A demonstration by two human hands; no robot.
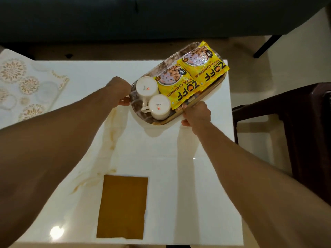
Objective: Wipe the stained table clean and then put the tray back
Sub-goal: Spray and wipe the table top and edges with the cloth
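Your left hand (117,92) grips the left rim of the tray (143,115), fingers curled under the edge; your right hand (197,115) grips the near-right rim, thumb on top. Tray sits at the far right of the table (179,176), angled, its far end poking past the far edge. Can't tell if it's lifted or resting; the shadow under the near end suggests it's raised a bit.

Risks: the load is loose. Two white cups (152,97) stand upside down at the left end, touching, and two yellow snack packets (193,76) overlap on the right, the far one hanging over the rim. Tilt the tray and the cups slide or tip, or that packet drops off. W/ the far end already over the edge, a shove that way could send it to the floor.

The stain (109,136) runs brownish down the table's left side, from just beside the tray toward the brown cloth (123,206) lying flat near you. Wiping not yet done, imo.
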